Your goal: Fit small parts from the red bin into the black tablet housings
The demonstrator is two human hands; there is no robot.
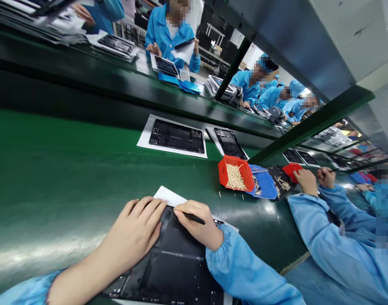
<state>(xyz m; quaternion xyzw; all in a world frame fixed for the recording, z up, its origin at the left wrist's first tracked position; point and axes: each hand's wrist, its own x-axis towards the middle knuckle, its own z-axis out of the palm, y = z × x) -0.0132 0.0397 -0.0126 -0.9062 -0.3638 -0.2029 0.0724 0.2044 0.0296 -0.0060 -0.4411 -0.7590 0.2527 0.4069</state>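
An opened black tablet (174, 273) lies before me on a white sheet (168, 195), its inner side facing up. My left hand (135, 226) rests over its upper left edge, fingers stretched out and holding nothing that I can see. In my right hand (196, 222) is a slim black tool, perhaps tweezers (195, 218), pinched between thumb and fingers. The tool's tip points at the tablet's top edge, close to my left fingertips. My fingers hide what lies under the tip.
Ahead stand a red bin (236, 173) of small pale strips and a blue bin (262, 182). Beyond lie another opened tablet (177, 136) and a tilted one (230, 143). A green post (308, 123) slants across. At right, a co-worker's hands (306, 181) work close by.
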